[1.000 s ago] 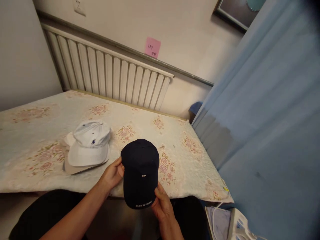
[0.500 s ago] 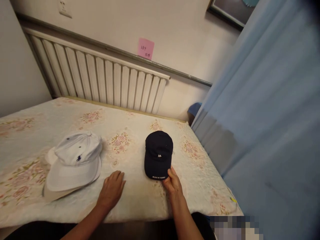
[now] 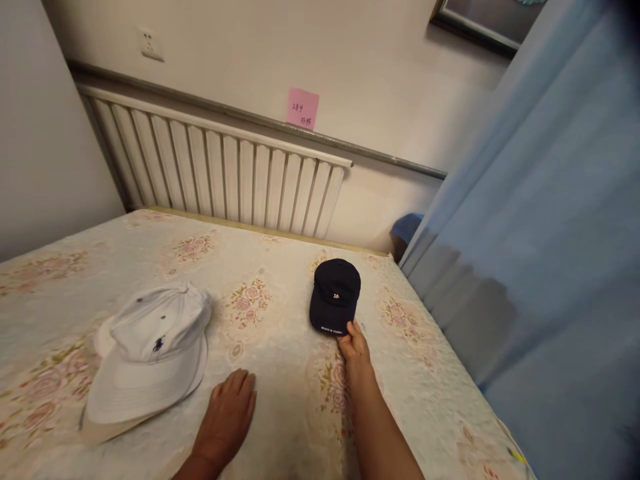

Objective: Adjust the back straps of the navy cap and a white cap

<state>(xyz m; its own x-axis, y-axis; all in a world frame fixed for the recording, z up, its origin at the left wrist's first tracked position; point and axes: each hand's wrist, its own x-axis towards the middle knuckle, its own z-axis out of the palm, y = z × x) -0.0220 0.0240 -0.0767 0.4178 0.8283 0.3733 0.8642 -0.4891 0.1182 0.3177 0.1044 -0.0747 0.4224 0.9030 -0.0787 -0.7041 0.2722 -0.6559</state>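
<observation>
A dark navy baseball cap (image 3: 334, 297) with small white lettering on its front and brim is on the far middle part of the bed. My right hand (image 3: 354, 343) pinches its brim at the lower right corner, thumb on top and fingers beneath. To the left, a white baseball cap (image 3: 150, 353) with a dark blue horse-and-rider logo lies over a beige one (image 3: 107, 430), mostly hidden under it. My left hand (image 3: 227, 417) rests palm down on the cover between the caps, fingers stretched out and touching none of them.
A pale floral bed cover (image 3: 280, 393) spreads under everything. Behind the bed runs a white radiator (image 3: 225, 177), with a pink note (image 3: 303, 108) above it. A blue curtain (image 3: 540, 233) hangs along the right side, and a blue object (image 3: 406, 228) sits at the far corner.
My right hand has pushed the navy cap farther away, towards the wall. The left hand remains flat on the bed. The camera view has shifted slightly.
</observation>
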